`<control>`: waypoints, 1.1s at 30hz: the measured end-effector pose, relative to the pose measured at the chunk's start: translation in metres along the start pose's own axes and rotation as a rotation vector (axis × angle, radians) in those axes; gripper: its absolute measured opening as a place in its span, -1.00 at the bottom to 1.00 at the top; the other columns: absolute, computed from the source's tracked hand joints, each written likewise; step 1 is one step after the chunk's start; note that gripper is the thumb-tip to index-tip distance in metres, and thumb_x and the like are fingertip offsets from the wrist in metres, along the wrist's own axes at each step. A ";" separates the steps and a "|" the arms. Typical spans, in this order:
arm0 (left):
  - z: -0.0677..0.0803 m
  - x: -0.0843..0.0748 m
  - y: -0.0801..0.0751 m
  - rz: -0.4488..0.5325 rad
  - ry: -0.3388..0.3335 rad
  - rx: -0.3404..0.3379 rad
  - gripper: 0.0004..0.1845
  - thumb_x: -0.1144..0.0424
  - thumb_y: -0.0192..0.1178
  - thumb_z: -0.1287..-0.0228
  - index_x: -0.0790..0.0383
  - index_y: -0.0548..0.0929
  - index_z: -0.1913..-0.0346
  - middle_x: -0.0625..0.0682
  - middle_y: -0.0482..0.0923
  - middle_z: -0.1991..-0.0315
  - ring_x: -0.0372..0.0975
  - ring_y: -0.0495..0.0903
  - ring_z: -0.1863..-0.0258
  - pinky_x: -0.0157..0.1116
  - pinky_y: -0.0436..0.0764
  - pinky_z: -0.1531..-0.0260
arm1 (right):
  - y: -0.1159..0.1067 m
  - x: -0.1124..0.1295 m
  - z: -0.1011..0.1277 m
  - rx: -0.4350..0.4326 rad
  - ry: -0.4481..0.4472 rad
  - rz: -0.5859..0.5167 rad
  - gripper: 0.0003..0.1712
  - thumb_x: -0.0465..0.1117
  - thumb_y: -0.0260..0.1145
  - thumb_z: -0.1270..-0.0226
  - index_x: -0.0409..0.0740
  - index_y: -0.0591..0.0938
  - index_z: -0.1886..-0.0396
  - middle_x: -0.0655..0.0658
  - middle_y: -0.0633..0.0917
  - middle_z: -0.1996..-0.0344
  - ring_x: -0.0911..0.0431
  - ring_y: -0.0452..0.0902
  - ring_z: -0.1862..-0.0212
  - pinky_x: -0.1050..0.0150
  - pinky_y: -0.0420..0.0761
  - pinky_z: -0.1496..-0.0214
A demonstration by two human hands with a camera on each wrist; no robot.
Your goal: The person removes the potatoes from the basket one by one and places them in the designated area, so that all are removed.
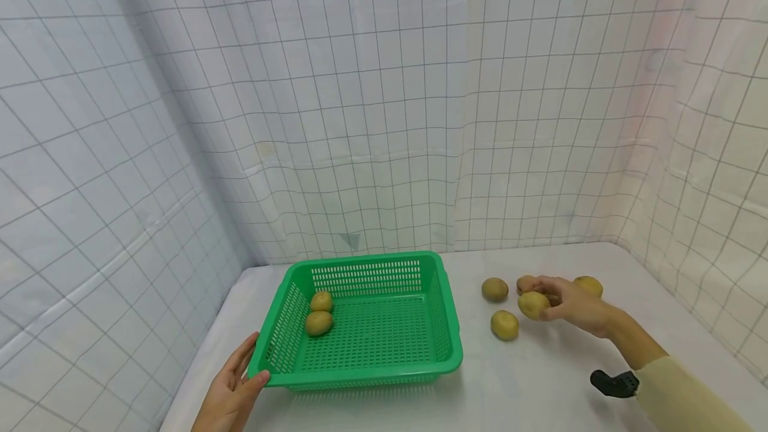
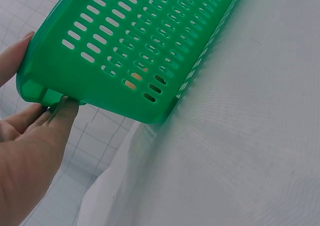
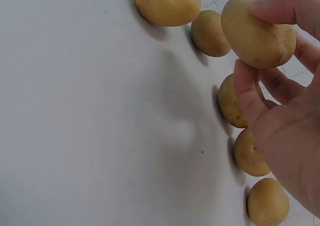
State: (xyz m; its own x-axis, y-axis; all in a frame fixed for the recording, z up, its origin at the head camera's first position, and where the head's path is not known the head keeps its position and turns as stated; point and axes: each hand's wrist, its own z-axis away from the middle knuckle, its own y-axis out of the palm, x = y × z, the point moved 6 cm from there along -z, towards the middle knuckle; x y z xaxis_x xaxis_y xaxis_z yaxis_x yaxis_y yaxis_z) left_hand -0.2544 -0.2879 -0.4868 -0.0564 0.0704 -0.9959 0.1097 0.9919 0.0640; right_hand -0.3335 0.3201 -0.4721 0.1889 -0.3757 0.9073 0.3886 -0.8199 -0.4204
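Firmly curled right fingers [image 3: 250,93] pinch one potato [image 3: 257,33] above others.

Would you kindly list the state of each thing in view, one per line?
green basket: upright on the table, two potatoes inside.
potatoes in the basket: lying side by side near its left wall.
held potato: pinched in the fingers, raised.
loose potatoes: lying on the table, right of the basket.
left hand: holds the basket's near left corner.
right hand: grips the held potato.
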 end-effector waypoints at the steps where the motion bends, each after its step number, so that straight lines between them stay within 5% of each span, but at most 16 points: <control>1: 0.000 0.000 0.000 0.002 0.003 0.002 -0.11 0.38 0.15 -0.56 0.37 -0.22 -0.65 0.37 -0.37 -0.62 -0.65 0.40 -0.17 -0.47 0.53 -0.13 | -0.001 -0.002 0.002 -0.011 0.011 0.001 -0.37 -0.36 0.43 -0.27 -0.36 0.46 -0.31 -0.39 0.40 -0.32 -0.25 0.27 -0.34 0.13 0.52 -0.17; 6: 0.000 -0.001 0.001 0.044 0.021 0.022 -0.11 0.44 0.13 -0.55 0.41 -0.25 -0.64 0.39 -0.40 -0.61 -0.62 0.42 -0.18 -0.45 0.52 -0.16 | -0.002 -0.011 0.009 -0.044 0.009 0.011 -0.42 -0.37 0.44 -0.25 -0.32 0.49 -0.25 -0.37 0.34 -0.31 -0.31 0.21 -0.38 0.00 0.46 -0.25; 16: 0.001 -0.001 0.001 0.040 0.022 0.021 -0.12 0.44 0.13 -0.55 0.41 -0.24 -0.64 0.39 -0.39 -0.61 -0.62 0.42 -0.18 -0.46 0.53 -0.15 | 0.003 -0.029 0.016 0.024 -0.012 0.024 -0.52 -0.36 0.43 -0.27 -0.27 0.56 -0.18 -0.33 0.47 -0.24 0.15 0.40 -0.22 0.35 0.49 -0.14; 22: 0.001 -0.001 0.001 0.046 0.012 0.025 -0.11 0.43 0.13 -0.55 0.40 -0.26 -0.64 0.38 -0.40 -0.62 -0.62 0.42 -0.18 -0.46 0.52 -0.15 | 0.003 -0.033 0.017 0.032 0.014 0.105 -0.52 -0.31 0.47 -0.27 -0.19 0.59 -0.17 -0.23 0.53 -0.18 0.09 0.42 -0.19 0.32 0.50 -0.13; 33: 0.000 0.000 0.001 0.039 0.009 0.028 -0.11 0.42 0.12 -0.57 0.39 -0.27 -0.65 0.37 -0.42 -0.62 -0.61 0.43 -0.18 -0.46 0.53 -0.14 | 0.000 -0.029 0.020 -0.008 0.100 0.215 -0.42 -0.22 0.50 -0.28 -0.21 0.57 -0.28 -0.25 0.54 -0.22 -0.13 0.40 -0.21 -0.03 0.45 -0.13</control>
State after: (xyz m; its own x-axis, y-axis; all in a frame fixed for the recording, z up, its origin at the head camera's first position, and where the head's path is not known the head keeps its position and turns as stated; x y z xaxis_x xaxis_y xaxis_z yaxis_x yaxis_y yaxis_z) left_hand -0.2544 -0.2869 -0.4863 -0.0607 0.1105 -0.9920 0.1394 0.9850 0.1012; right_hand -0.3209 0.3402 -0.4985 0.1757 -0.5830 0.7932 0.3414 -0.7196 -0.6046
